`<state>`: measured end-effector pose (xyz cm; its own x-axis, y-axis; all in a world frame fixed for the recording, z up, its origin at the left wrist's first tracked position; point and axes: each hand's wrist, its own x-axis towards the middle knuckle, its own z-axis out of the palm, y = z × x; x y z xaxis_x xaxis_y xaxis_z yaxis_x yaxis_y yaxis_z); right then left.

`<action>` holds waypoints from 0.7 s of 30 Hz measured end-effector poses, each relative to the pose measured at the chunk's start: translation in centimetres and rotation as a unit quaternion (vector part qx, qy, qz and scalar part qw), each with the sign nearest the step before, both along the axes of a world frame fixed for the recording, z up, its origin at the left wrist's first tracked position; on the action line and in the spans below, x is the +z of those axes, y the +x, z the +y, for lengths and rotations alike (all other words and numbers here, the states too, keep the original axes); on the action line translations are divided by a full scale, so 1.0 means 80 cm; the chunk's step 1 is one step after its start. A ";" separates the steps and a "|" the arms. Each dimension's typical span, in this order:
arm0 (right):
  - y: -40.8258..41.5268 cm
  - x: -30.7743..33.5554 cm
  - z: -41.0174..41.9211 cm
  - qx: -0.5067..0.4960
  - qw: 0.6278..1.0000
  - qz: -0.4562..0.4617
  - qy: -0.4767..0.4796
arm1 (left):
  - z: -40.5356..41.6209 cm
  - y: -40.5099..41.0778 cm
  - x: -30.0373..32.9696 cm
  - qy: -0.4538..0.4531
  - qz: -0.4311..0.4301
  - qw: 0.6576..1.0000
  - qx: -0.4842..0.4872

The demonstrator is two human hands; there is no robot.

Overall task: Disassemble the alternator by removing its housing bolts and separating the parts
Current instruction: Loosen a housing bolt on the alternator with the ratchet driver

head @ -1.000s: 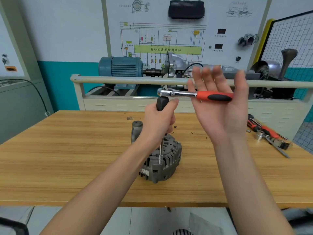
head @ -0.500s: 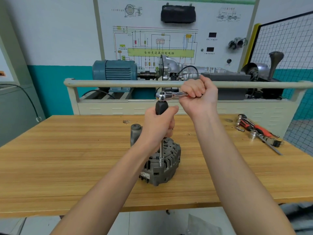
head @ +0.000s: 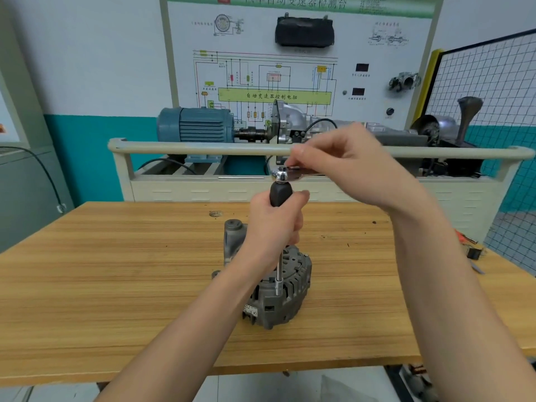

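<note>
Alternator [head: 278, 297], desk [head: 116, 285] centre. Left grip [head: 275, 224] wrapped rnd extension handle [head: 280, 193]; right grip [head: 342, 163] pinching ratchet [head: 282, 174] head atop.

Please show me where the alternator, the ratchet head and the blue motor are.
alternator [head: 285, 303]: head view, on its ribbed grey side.
ratchet head [head: 280, 174]: head view, on the shiny round top.
blue motor [head: 200, 125]: head view, on its finned body.

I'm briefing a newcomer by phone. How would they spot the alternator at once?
Find the wooden workbench; near its middle stands the alternator, a grey slotted metal drum. The left hand holds a black-handled driver upright on it. It is the only bulky casting on the bench; the other tools lie flat at the right edge.
</note>
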<state>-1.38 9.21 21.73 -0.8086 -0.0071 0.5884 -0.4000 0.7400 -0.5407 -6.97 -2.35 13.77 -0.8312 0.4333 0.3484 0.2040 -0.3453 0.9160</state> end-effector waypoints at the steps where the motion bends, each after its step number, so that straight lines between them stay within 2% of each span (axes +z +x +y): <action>1: 0.000 0.003 -0.005 0.008 1.000 -0.020 0.013 | 0.000 0.000 0.000 0.001 -0.001 1.000 -0.002; 8: -0.006 0.028 0.003 0.038 0.991 -0.123 -0.021 | 0.000 0.002 0.001 -0.010 0.008 1.000 -0.021; 15: -0.015 0.030 -0.005 0.014 0.991 -0.130 -0.037 | -0.001 0.001 0.001 -0.007 0.006 1.000 -0.029; 17: -0.013 0.023 -0.002 -0.023 0.995 -0.082 -0.048 | -0.002 0.000 0.001 -0.005 0.003 0.999 -0.031; 18: -0.012 0.016 0.001 -0.062 0.995 -0.019 -0.077 | -0.002 -0.001 0.001 -0.003 0.002 0.999 -0.033; 19: -0.010 0.006 0.006 -0.114 0.984 0.060 -0.124 | -0.003 -0.002 0.001 0.000 0.003 0.999 -0.036; 21: -0.005 -0.017 0.014 -0.220 0.929 0.167 -0.246 | -0.005 -0.003 0.000 0.003 0.005 0.999 -0.045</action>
